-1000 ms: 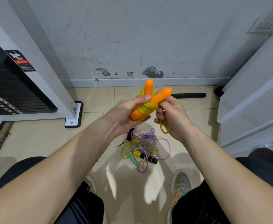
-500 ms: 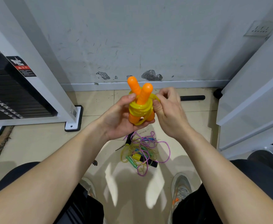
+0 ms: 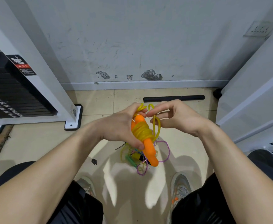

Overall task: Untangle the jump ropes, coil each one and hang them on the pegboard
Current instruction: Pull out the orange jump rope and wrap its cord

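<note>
Head view, smooth orange handles (image 3: 149,152), yellow cord (image 3: 142,131) (glossy coils)

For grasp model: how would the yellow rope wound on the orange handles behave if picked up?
Likely floppy: a free loop of the yellow rope droops beside the right hand. Probably springy: wraps bulge around the orange handles, may unwind if released.
</note>
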Demonstrator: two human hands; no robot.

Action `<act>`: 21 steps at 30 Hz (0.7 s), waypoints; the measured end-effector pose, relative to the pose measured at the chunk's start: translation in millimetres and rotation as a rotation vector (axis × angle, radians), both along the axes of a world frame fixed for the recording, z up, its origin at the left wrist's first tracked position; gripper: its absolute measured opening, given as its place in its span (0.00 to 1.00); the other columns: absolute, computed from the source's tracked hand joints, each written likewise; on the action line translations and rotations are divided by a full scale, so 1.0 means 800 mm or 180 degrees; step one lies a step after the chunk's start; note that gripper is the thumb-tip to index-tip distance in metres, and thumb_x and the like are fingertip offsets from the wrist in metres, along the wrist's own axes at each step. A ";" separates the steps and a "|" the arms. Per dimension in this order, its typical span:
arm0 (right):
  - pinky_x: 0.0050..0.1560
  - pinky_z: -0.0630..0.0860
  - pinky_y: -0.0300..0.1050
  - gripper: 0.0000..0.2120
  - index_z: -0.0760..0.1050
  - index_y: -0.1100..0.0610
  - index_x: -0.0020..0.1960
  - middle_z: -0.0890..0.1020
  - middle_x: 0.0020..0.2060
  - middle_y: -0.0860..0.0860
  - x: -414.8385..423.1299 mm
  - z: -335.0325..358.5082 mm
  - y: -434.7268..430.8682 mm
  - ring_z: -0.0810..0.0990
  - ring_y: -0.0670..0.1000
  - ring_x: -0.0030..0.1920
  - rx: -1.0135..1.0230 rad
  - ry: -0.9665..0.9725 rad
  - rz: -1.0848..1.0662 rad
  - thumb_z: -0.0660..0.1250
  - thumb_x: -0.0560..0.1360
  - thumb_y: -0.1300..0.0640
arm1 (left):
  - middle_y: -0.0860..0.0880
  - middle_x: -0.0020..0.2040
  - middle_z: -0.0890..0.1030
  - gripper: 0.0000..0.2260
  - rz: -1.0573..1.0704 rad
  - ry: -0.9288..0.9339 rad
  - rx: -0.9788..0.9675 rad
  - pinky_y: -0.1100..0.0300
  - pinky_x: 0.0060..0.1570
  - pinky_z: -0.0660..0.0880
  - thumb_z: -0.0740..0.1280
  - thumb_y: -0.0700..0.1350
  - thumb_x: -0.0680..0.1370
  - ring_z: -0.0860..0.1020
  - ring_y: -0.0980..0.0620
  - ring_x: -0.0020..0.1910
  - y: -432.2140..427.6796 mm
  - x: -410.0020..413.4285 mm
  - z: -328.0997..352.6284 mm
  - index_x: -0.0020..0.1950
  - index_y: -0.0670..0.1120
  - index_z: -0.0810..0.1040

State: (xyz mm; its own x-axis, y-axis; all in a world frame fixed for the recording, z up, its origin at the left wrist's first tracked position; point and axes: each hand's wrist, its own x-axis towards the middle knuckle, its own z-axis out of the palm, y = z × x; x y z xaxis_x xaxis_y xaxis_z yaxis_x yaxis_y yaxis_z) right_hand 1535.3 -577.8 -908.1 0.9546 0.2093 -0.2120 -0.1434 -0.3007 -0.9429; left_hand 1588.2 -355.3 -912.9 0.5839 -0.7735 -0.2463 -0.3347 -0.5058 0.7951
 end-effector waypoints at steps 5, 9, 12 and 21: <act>0.55 0.81 0.47 0.06 0.85 0.61 0.48 0.87 0.46 0.56 0.004 -0.007 0.012 0.86 0.55 0.49 0.0229 -0.0114 -0.0391 0.70 0.74 0.67 | 0.55 0.59 0.67 0.50 0.0007 -0.0730 0.0008 0.75 0.46 0.66 0.85 0.51 0.58 0.67 0.60 0.55 -0.014 -0.007 -0.014 0.71 0.49 0.59; 0.49 0.81 0.47 0.06 0.83 0.58 0.42 0.86 0.39 0.56 0.006 -0.018 0.028 0.86 0.52 0.40 0.0216 -0.0302 -0.0915 0.72 0.74 0.68 | 0.54 0.62 0.65 0.54 0.0077 -0.0834 0.0034 0.67 0.53 0.65 0.85 0.55 0.58 0.65 0.59 0.60 -0.013 -0.005 -0.022 0.74 0.48 0.56; 0.47 0.82 0.45 0.09 0.80 0.58 0.45 0.86 0.42 0.55 0.006 -0.017 0.030 0.87 0.53 0.42 0.0312 -0.0354 -0.1025 0.71 0.74 0.71 | 0.55 0.61 0.65 0.54 0.0099 -0.0907 -0.0021 0.71 0.52 0.65 0.85 0.55 0.57 0.65 0.61 0.59 -0.014 -0.004 -0.021 0.73 0.49 0.56; 0.47 0.82 0.44 0.18 0.75 0.59 0.64 0.86 0.49 0.58 0.005 -0.030 0.037 0.87 0.53 0.45 0.0664 -0.0420 -0.1441 0.68 0.77 0.70 | 0.60 0.67 0.72 0.37 0.0624 0.0490 -0.0627 0.50 0.64 0.74 0.72 0.67 0.65 0.74 0.58 0.65 -0.013 -0.006 -0.014 0.70 0.58 0.64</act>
State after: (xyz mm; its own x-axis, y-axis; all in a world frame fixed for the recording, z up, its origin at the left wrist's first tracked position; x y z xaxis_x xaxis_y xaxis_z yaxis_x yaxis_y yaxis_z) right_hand 1538.9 -548.5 -932.0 0.9751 -0.2061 -0.0813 -0.0914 -0.0397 -0.9950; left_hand 1583.6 -365.6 -924.0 0.6940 -0.6916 -0.1999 -0.1142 -0.3799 0.9179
